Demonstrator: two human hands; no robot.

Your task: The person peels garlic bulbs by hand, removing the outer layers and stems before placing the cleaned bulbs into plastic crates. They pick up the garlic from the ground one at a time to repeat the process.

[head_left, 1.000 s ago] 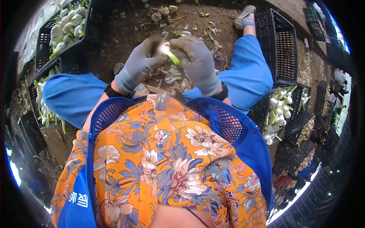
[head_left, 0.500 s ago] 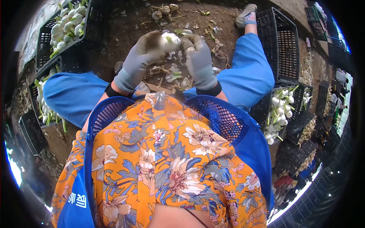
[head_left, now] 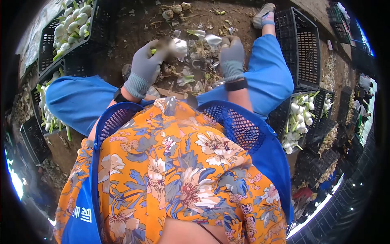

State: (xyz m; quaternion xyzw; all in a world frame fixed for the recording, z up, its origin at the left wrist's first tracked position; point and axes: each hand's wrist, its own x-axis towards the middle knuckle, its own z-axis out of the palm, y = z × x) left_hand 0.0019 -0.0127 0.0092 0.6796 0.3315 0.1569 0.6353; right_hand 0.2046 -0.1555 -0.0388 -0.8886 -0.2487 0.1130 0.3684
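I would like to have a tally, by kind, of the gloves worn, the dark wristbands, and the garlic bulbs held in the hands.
Grey gloves: 2
Dark wristbands: 2, one on each wrist
Garlic bulb held in the left hand: 1
Total: 5

The floor (head_left: 136,30) is evenly lit; white strips (head_left: 15,181) glare near both side edges. Wide-angle distortion bows outer crates (head_left: 305,51); corners read black. Smeared blur obscures the left hand (head_left: 151,63) at its fingertips (head_left: 164,45).
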